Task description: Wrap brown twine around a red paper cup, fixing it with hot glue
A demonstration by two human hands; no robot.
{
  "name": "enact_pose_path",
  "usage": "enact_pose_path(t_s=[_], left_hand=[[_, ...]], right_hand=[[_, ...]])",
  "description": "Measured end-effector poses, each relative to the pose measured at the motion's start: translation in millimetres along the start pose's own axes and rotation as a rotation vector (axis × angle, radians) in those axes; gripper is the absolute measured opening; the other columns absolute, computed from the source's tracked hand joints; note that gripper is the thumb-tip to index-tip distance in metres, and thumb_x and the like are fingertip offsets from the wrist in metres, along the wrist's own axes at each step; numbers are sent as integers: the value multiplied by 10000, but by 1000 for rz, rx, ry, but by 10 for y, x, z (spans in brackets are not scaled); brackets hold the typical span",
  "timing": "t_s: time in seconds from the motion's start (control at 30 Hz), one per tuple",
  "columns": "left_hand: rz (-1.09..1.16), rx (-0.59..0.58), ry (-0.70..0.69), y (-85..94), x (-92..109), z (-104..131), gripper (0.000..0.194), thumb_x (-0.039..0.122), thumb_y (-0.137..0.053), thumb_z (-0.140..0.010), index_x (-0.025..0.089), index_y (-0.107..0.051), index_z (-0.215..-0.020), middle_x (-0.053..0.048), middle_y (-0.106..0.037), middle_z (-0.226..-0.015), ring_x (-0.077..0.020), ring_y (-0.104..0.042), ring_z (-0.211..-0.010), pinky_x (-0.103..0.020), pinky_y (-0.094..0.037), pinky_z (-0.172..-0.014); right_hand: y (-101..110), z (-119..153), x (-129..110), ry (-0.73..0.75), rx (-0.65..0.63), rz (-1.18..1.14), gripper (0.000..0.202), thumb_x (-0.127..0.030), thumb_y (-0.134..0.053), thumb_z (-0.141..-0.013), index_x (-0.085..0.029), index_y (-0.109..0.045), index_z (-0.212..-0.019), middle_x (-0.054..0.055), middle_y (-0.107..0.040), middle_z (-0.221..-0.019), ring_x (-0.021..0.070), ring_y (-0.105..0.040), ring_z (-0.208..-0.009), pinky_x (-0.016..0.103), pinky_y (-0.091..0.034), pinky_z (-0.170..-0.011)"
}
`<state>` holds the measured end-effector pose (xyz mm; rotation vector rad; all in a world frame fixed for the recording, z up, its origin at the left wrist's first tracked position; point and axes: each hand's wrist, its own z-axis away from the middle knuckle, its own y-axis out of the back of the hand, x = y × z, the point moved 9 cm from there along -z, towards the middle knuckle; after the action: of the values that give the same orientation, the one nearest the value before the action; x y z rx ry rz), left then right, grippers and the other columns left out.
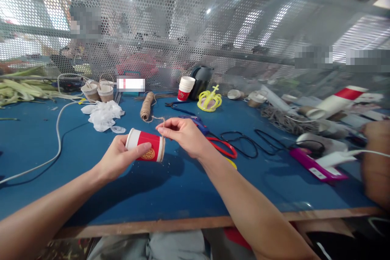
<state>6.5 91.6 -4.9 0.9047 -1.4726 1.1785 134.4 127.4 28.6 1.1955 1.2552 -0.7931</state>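
Note:
My left hand (pixel 123 154) is closed around a red and white paper cup (pixel 155 142) with a gold emblem, held on its side above the blue table. Its base end faces right, with a tan rim of what looks like twine. At that end my right hand (pixel 179 132) pinches a strand of jute twine (pixel 160 118) between thumb and fingers. The strand runs back to a twine spool (pixel 147 106) lying behind the cup. Just beyond my right hand a blue tool (pixel 199 125), perhaps a glue gun, is partly hidden.
Behind stand stacked paper cups (pixel 186 88), a dark kettle (pixel 201 81), a yellow crown (pixel 209 100) and pliers (pixel 179 106). Scissors (pixel 224 146) lie right, before a purple power strip (pixel 317 165) with cables. White plastic (pixel 103 114) and twine-wrapped cups (pixel 105 91) sit left. Another person's arm (pixel 376 162) shows far right.

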Motion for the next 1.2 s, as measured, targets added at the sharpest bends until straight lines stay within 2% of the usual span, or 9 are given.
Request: enact_pose_path(t_s=[0.23, 0.4, 0.6, 0.7, 0.8, 0.93, 1.2], left_hand=[[11, 9, -2, 4, 16, 4, 108, 242, -714, -619, 142, -680, -636, 17, -653, -562, -64, -529, -484, -144, -428, -491], [36, 21, 9, 8, -7, 0, 125, 247, -714, -621, 135, -673, -656, 7, -666, -595, -79, -554, -515, -161, -444, -524], [172, 26, 102, -43, -19, 3, 134, 228, -721, -604, 126, -655, -661, -2, -665, -567, -86, -574, -504, -159, -448, -517], [221, 96, 146, 8, -29, -14, 140, 215, -718, -596, 119, -651, -673, -6, -669, -571, -82, -574, -487, -156, -442, -502], [227, 173, 184, 88, -72, -35, 135, 224, -693, -619, 107, -640, -659, -13, -665, -565, -85, -574, -476, -158, -432, -475], [197, 196, 171, 129, -87, -59, 188, 259, -687, -634, 96, -632, -709, -34, -674, -613, -101, -586, -510, -182, -441, -505], [187, 205, 118, 140, -54, -48, 200, 265, -698, -631, 96, -617, -703, -22, -664, -595, -92, -579, -511, -174, -439, -506]], right_hand=[[-13, 5, 17, -12, 1, -4, 109, -256, -659, -650, -161, -646, -702, 7, -632, -706, 100, -537, -645, 273, -417, -706], [-14, 5, 51, -22, -2, 10, 151, -290, -659, -655, -156, -644, -721, -4, -612, -681, 86, -504, -597, 245, -396, -620], [-6, -24, 114, -68, 9, 62, 205, -318, -620, -701, -139, -609, -801, -3, -569, -641, 83, -473, -538, 234, -386, -535], [66, -23, 84, -61, 55, 109, 218, -352, -549, -763, -138, -553, -801, 13, -557, -652, 93, -490, -546, 235, -397, -516], [12, 25, -10, -21, -35, 152, 240, -378, -517, -782, -145, -530, -728, 20, -561, -663, 94, -496, -567, 234, -400, -526], [-166, 141, -102, -2, -210, 170, 165, -304, -584, -728, -144, -562, -761, 1, -556, -675, 89, -484, -589, 240, -396, -569], [-235, 179, -99, -30, -204, 150, 85, -213, -583, -678, -147, -537, -704, -21, -527, -634, 79, -448, -564, 227, -360, -539]])
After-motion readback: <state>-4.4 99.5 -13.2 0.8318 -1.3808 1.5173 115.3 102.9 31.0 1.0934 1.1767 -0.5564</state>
